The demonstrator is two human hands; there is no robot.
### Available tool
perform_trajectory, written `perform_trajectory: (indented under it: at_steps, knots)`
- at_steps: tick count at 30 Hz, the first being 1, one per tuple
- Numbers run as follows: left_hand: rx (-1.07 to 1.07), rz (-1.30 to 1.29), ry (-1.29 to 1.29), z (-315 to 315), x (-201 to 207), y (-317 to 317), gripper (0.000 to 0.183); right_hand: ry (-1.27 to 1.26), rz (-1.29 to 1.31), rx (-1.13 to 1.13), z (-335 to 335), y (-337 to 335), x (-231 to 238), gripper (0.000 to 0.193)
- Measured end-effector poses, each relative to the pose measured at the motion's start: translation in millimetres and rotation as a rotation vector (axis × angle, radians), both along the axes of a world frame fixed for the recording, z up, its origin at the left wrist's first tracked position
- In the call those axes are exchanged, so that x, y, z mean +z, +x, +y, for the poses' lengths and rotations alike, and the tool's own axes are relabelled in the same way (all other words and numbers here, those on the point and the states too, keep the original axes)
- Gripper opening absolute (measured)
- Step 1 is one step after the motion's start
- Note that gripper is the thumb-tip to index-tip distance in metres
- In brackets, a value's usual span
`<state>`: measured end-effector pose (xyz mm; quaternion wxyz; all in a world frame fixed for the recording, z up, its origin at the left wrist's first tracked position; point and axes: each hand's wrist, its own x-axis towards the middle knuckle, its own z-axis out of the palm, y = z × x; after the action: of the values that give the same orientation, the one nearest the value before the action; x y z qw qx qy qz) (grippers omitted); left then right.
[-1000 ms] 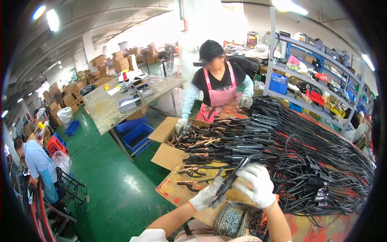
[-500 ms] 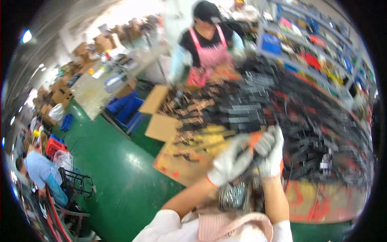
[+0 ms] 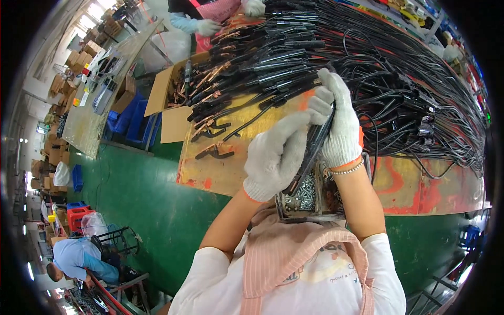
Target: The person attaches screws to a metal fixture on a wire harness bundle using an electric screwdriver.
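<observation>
Both my hands wear white knit gloves and meet over the near edge of the table. A long, slim black handle-like part (image 3: 316,146) slants between them, its lower end pointing down towards a tray of small screws (image 3: 306,195). My left hand (image 3: 277,153) closes on it from the left, fingers reaching across to the other glove. From the right, my right hand (image 3: 338,118) wraps round its upper portion, fingertips bent over the top. The gloves partly hide the part. Beyond them lie rows of black handles (image 3: 281,65) with copper-coloured pieces (image 3: 211,76).
Black cables (image 3: 404,100) cover the table's right side. An open cardboard box (image 3: 160,92) stands at its left edge. Across the table is a co-worker's gloved hand (image 3: 208,27). Another person (image 3: 79,258) bends over at the lower left. Blue crates (image 3: 134,118) sit beneath a side table.
The view has tilted downward and sharpened, so the tray of screws shows more plainly. My hands stay together round the black part, and the co-worker has shifted to the top edge.
</observation>
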<state>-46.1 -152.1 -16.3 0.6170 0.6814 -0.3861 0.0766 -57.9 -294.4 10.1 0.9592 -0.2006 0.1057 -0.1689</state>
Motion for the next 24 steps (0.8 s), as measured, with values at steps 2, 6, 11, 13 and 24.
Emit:
perform_trajectory:
  at_steps: [2, 6, 11, 13, 24]
  knots:
    - [-0.014, 0.060, 0.014, 7.4, 4.8, -7.8, 0.022, 0.006, -0.045, 0.029, 0.2, -1.8, 5.2, 0.023]
    - [0.066, -0.196, 0.200, 10.8, -15.6, -11.0, 0.025, -0.131, -0.020, 0.024, 1.1, -5.5, -2.3, 0.010]
    - [-0.052, -0.001, 0.243, -0.5, -52.6, -11.0, 0.061, -0.196, 0.166, -0.289, 16.3, -4.3, 5.8, 0.028]
    - [0.002, 0.201, 0.227, -9.1, -89.0, -21.5, 0.078, -0.217, 0.103, -0.243, 22.6, -2.5, 4.1, 0.039]
    - [-0.249, 1.494, -0.649, -7.9, -65.2, -36.8, 0.029, -2.246, 0.652, -0.209, -28.7, -125.9, -33.1, 0.051]
